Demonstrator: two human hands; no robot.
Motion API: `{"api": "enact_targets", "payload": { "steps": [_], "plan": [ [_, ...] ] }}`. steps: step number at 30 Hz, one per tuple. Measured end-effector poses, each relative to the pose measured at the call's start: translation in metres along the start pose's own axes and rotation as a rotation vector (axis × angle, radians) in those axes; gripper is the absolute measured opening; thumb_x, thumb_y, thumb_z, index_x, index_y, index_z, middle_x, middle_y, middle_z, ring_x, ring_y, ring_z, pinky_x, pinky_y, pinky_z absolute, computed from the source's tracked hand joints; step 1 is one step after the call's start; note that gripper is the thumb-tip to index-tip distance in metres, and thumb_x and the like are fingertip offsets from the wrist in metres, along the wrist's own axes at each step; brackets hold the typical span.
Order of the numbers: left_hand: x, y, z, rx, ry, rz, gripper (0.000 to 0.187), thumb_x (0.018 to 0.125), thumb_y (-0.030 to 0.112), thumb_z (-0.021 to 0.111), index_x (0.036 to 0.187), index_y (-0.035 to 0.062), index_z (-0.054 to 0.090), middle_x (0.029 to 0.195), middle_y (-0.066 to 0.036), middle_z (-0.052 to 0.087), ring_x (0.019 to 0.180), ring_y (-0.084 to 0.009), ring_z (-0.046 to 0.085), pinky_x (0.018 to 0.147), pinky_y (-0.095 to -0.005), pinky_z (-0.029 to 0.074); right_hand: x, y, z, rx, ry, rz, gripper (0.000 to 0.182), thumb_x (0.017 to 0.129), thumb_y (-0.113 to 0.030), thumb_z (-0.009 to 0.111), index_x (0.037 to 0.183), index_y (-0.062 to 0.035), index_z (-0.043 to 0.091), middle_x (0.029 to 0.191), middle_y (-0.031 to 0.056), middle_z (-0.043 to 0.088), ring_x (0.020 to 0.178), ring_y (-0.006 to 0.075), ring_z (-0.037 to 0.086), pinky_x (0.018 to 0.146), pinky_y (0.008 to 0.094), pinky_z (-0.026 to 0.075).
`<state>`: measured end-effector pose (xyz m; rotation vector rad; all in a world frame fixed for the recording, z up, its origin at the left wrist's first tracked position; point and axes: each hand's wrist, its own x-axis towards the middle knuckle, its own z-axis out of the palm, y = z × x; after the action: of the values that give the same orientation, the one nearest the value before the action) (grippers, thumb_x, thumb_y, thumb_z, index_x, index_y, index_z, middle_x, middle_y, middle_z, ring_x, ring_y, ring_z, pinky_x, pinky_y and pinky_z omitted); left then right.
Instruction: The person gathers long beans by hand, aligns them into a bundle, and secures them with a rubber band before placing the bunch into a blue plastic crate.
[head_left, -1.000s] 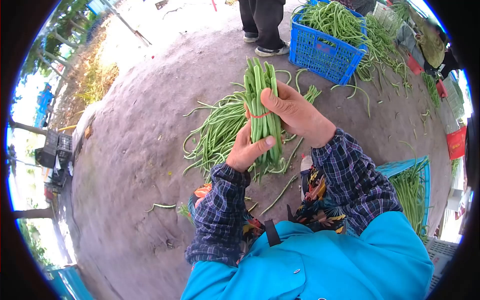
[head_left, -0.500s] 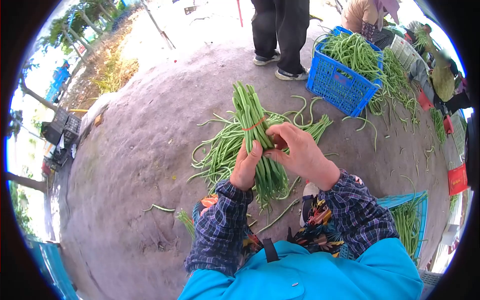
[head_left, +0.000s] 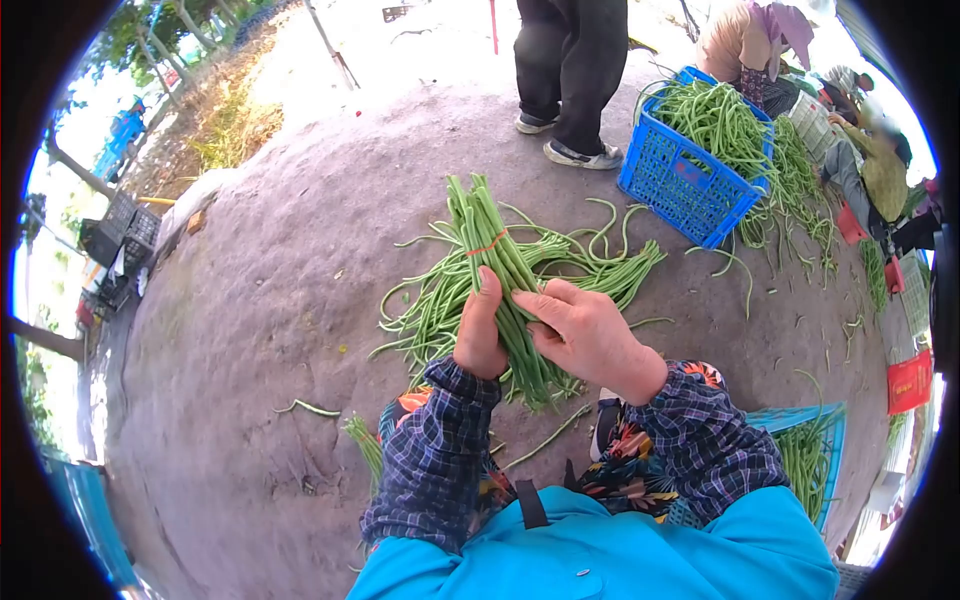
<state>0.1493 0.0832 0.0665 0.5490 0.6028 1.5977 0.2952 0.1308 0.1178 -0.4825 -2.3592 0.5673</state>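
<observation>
A bunch of long green beans [head_left: 462, 215] stands tilted in front of me, with a red band [head_left: 487, 244] around its upper part. My left hand [head_left: 482, 335] is wrapped round the bunch from the left, below the band, its thumb pointing up. From the right, my right hand [head_left: 592, 338] grips the same bunch, thumb and fingers drawn together against its side; their tips are partly hidden. The lower ends of the beans hang between my wrists. Behind the bunch, a loose pile of long beans [head_left: 425, 310] lies on the ground.
A blue crate [head_left: 690, 190] heaped with beans stands at the upper right, beside a standing person's dark trousers [head_left: 570, 80]. Other people [head_left: 740, 50] crouch beyond it. A turquoise crate [head_left: 835, 460] with beans is by my right side. Dark crates [head_left: 120, 235] are far left.
My right hand has shifted slightly down and left along the bunch, its fingers now pressed closer to it. The bunch's top has tilted a little left. The view has shifted slightly.
</observation>
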Motion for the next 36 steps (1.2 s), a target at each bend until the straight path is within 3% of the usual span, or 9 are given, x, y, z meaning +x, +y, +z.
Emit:
{"api": "enact_targets", "payload": {
  "steps": [5,8,13,18,22,26,28,36],
  "plan": [
    [-0.001,0.002,0.003,-0.022,0.019,-0.012,0.057,0.092,0.055,0.039,0.117,0.0051,0.049,0.102,-0.01,0.06,0.091,-0.0196,0.06,0.078,-0.0333,0.051,-0.002,0.001,0.0,0.009,-0.02,-0.006,0.031,0.073,-0.008,0.065,0.104,-0.0058,0.061,0.081,0.01,0.058,0.066,0.0272,0.061,0.058,0.0355,0.05],
    [0.0,-0.001,0.0,-0.026,-0.021,0.008,0.058,0.092,0.056,0.037,0.118,0.0058,0.048,0.106,-0.009,0.059,0.094,-0.0204,0.059,0.081,-0.0346,0.05,-0.002,0.008,0.0,0.181,-0.059,0.052,0.031,0.073,-0.01,0.07,0.103,-0.0052,0.061,0.079,0.0091,0.057,0.063,0.0237,0.06,0.056,0.0329,0.049],
    [-0.001,0.0,0.004,0.021,-0.103,-0.003,0.066,0.09,0.061,0.03,0.123,0.0053,0.044,0.109,-0.013,0.056,0.099,-0.0246,0.058,0.084,-0.0381,0.049,0.004,0.01,-0.005,0.358,0.087,0.267,0.035,0.073,-0.01,0.074,0.104,-0.0037,0.058,0.074,0.0054,0.055,0.061,0.015,0.055,0.057,0.0274,0.047],
    [-0.001,-0.001,0.005,-0.155,-0.159,0.023,0.072,0.091,0.061,0.029,0.124,-0.0008,0.042,0.113,-0.019,0.055,0.104,-0.0316,0.055,0.091,-0.0447,0.045,0.001,0.01,-0.003,0.424,-0.009,0.357,0.042,0.07,-0.018,0.076,0.104,-0.0024,0.058,0.085,0.0093,0.061,0.069,0.0182,0.06,0.063,0.0308,0.049],
    [0.0,-0.004,-0.005,-0.115,-0.163,0.034,0.072,0.09,0.062,0.029,0.122,-0.0012,0.044,0.114,-0.019,0.054,0.106,-0.0322,0.054,0.092,-0.0459,0.044,-0.001,0.005,0.001,0.329,0.076,0.242,0.039,0.071,-0.019,0.075,0.101,-0.0013,0.057,0.081,0.0113,0.062,0.072,0.0237,0.062,0.066,0.0332,0.049],
    [0.005,-0.009,-0.011,-0.1,-0.165,0.039,0.072,0.09,0.062,0.03,0.121,-0.0013,0.045,0.114,-0.019,0.054,0.106,-0.0326,0.054,0.092,-0.0459,0.044,0.0,-0.003,-0.005,0.278,0.022,0.326,0.038,0.074,-0.02,0.073,0.102,-0.001,0.055,0.081,0.0117,0.062,0.072,0.0229,0.062,0.065,0.0328,0.048],
    [0.004,-0.008,-0.009,-0.108,-0.147,0.039,0.072,0.089,0.063,0.031,0.119,-0.0012,0.045,0.113,-0.02,0.053,0.106,-0.0328,0.054,0.092,-0.0456,0.043,0.0,0.001,-0.004,0.464,-0.007,0.391,0.038,0.076,-0.021,0.072,0.103,-0.001,0.054,0.08,0.0113,0.061,0.07,0.0211,0.061,0.066,0.032,0.048],
    [0.0,-0.004,0.0,-0.081,-0.125,0.018,0.075,0.089,0.064,0.029,0.118,-0.0033,0.045,0.114,-0.019,0.053,0.106,-0.0324,0.054,0.092,-0.0443,0.044,-0.001,0.006,0.001,0.676,0.035,0.398,0.029,0.082,-0.017,0.067,0.103,-0.0002,0.054,0.08,0.0067,0.06,0.069,0.0131,0.058,0.065,0.0268,0.048]
  ]
}}
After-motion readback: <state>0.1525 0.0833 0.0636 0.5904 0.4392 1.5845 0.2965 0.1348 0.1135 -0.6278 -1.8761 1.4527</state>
